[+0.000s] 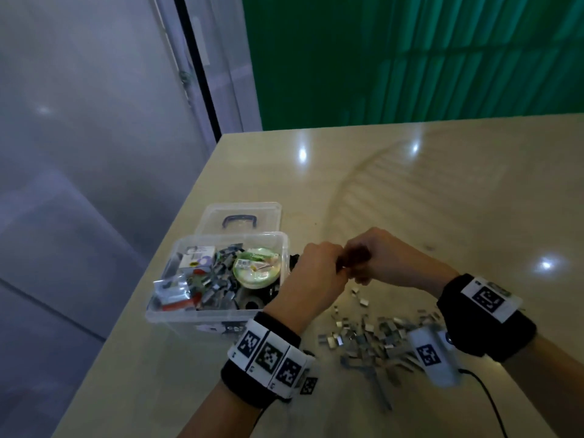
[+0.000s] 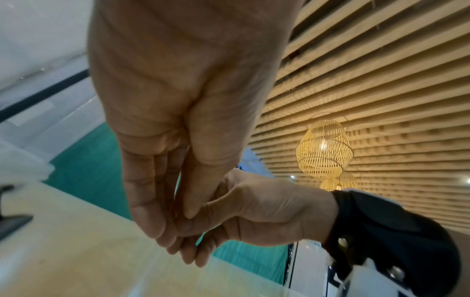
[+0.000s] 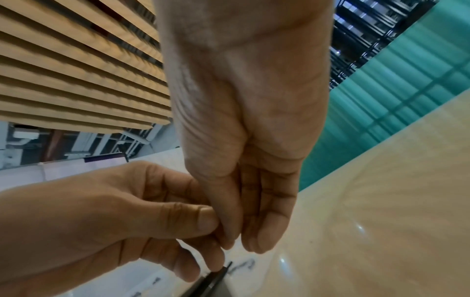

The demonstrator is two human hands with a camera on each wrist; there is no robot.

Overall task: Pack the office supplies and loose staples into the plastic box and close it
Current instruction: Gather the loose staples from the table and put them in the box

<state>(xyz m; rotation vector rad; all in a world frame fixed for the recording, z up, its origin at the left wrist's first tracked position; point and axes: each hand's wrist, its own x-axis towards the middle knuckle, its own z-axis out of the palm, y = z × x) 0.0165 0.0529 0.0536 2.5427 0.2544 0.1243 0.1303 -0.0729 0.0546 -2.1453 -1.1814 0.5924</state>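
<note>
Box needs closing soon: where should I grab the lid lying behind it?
Take the clear lid by its right short edge, coming from the right with fingers over the rim. It lies flat on the table, handle side up, just behind the plastic box; that box blocks the near edge.

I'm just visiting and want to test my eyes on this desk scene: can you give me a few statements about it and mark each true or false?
1. The plastic box is closed. False: it stands open, its lid lying flat behind it.
2. Loose staples lie in a pile on the table. True.
3. The left hand and right hand meet, fingertips together, above the table. True.
4. The box holds nothing. False: it already holds staples, a round green-labelled container and small packets.
5. The staple pile lies left of the box. False: it lies to its right, near the right wrist.
</note>
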